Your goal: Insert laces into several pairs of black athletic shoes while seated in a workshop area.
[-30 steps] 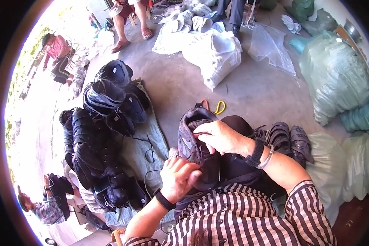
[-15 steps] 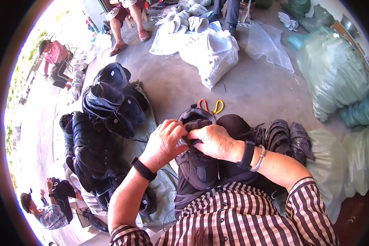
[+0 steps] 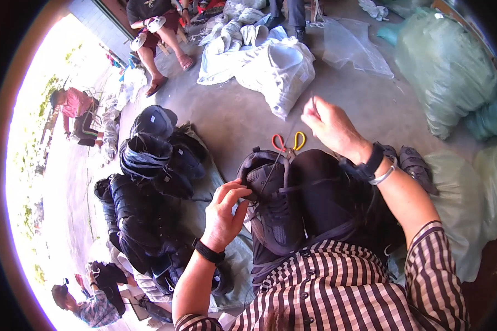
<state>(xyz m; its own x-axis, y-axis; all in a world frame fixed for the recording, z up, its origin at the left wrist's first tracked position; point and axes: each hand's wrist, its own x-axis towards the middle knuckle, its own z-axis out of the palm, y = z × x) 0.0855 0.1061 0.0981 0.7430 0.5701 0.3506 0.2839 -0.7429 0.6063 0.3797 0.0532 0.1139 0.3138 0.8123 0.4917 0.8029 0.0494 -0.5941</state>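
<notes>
A dark grey and black lace-up shoe (image 3: 279, 223) rests on my lap, its opening facing away from me. My left hand (image 3: 223, 212) is closed on the left side of the shoe, by the tongue and eyelets. My right hand (image 3: 334, 127) is raised beyond the shoe and to its right, fingers pinched. A thin dark shoelace (image 3: 270, 171) runs up from the eyelets toward that hand; its upper part is faint and blurred. Just past the shoe's heel lie scissors (image 3: 289, 144) with one red and one yellow handle loop.
Dark shoes (image 3: 149, 220) are piled on a sheet at my left; more dark shoes (image 3: 417, 165) lie at my right. White sacks (image 3: 287, 71) with pale shoes stand ahead. Large green bags (image 3: 444, 71) fill the right side. A seated person (image 3: 160, 33) holds pale pieces at the back.
My right hand has left the shoe and moved up and to the right, drawing the lace out. The left hand has stayed at the shoe's side. The whole view has shifted slightly.
</notes>
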